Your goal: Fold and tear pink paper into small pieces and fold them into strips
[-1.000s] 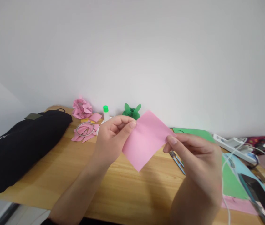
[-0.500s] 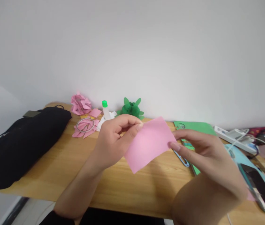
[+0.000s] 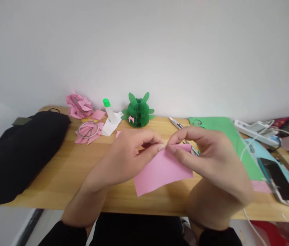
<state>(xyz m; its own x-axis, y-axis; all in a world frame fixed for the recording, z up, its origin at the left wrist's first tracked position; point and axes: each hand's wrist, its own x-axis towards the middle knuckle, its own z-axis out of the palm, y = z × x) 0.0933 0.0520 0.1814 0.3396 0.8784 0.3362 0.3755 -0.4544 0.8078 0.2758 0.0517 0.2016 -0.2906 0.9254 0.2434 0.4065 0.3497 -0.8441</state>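
A rectangular sheet of pink paper (image 3: 163, 172) hangs above the wooden table, pinched along its upper edge. My left hand (image 3: 131, 159) is closed on that edge between thumb and index finger. Right beside it, my right hand (image 3: 205, 153) grips the same edge, so the fingertips of both hands nearly meet. The fingers cover part of the top edge. Behind the hands stands a green pleated paper figure (image 3: 139, 111) with leaf-shaped pieces on top and at its sides, and a small pink bow on its front.
A glue stick (image 3: 110, 111) with a green cap stands on white paper. Crumpled pink paper (image 3: 80, 105) and a ring (image 3: 88, 130) over pink scraps lie left. A black bag (image 3: 31, 147) is at far left. Green sheets (image 3: 216, 128), a phone (image 3: 279, 181) and a power strip (image 3: 258, 133) are right.
My right hand has moved left from the sheet's right side to its upper edge, beside my left hand. The sheet has turned and lowered slightly. The camera view has tilted down.
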